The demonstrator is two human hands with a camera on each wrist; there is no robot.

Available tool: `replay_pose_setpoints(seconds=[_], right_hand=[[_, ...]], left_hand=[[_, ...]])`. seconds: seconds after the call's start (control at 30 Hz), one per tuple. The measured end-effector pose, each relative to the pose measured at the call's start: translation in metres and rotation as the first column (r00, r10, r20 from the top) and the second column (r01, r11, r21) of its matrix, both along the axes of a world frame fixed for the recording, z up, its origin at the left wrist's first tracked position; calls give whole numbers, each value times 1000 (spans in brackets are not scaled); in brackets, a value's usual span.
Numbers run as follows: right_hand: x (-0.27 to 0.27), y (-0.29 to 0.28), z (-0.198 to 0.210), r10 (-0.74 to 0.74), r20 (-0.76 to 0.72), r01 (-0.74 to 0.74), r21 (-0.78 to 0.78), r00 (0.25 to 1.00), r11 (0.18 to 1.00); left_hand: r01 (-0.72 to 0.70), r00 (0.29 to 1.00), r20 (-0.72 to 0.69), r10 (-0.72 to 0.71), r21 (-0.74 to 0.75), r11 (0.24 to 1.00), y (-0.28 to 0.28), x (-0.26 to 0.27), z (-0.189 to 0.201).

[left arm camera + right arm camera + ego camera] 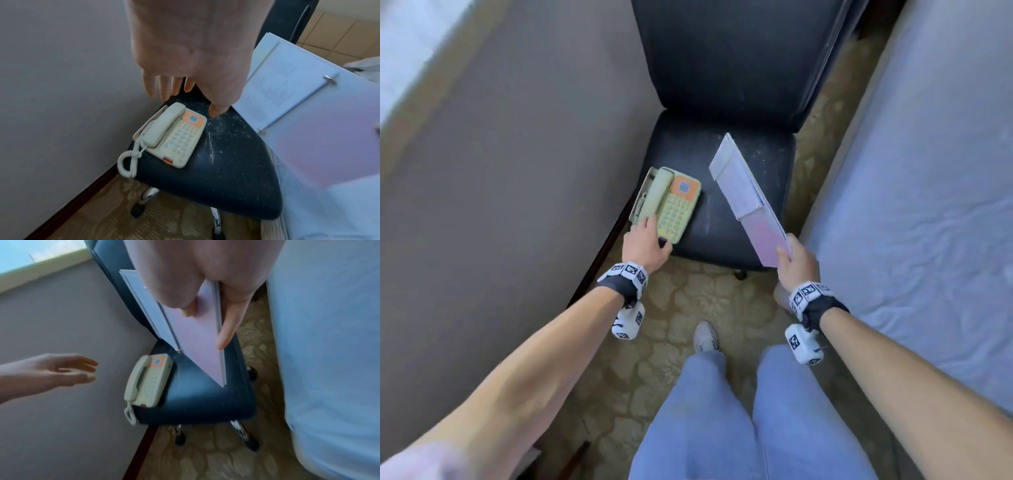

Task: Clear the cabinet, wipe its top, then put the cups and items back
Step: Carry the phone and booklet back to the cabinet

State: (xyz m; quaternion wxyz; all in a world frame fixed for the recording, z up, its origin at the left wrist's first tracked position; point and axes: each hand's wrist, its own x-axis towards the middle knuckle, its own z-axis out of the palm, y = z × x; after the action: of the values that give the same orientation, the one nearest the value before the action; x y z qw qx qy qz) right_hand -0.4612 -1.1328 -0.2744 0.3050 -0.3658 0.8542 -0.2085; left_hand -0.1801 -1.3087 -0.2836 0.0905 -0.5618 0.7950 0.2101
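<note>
A cream desk telephone (667, 205) (172, 136) (149, 381) with an orange panel lies on the left part of a dark chair seat (726, 222) (226, 170) (201, 402). Its coiled cord (128, 162) hangs over the seat's edge. My left hand (645, 240) (180, 68) (59, 371) hovers just above the phone's near end, fingers straight and spread, holding nothing. My right hand (792, 262) (207, 293) pinches the near corner of a pink ring-bound folder (751, 202) (308, 113) (193, 337), thumb on top, fingers beneath. The folder is held tilted over the seat's right side.
A grey wall (517, 171) runs along the left with a dark baseboard (72, 199). A bed with a pale sheet (928, 188) (329, 353) borders the right. The chair's tall back (739, 58) rises behind the seat. Patterned carpet (678, 308) and my legs (722, 411) fill the foreground.
</note>
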Motion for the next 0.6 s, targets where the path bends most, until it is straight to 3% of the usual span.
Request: replay_pose_setpoints(seconds=[0.23,0.43,0.6], right_hand=[[-12,-120,-24,-70,-38,75,142,997,987],[-6,-191,-54,69,15,-70,331,998,941],[-11,-252,-67,166,5,-161,252,986,954]], left_hand=[[74,986,142,-91,121,990,-35,-21,-45],[-120,981,175,87,187,975,-77,-18,-95],[-210,977,83,198,168,963,-106,-21,-128]])
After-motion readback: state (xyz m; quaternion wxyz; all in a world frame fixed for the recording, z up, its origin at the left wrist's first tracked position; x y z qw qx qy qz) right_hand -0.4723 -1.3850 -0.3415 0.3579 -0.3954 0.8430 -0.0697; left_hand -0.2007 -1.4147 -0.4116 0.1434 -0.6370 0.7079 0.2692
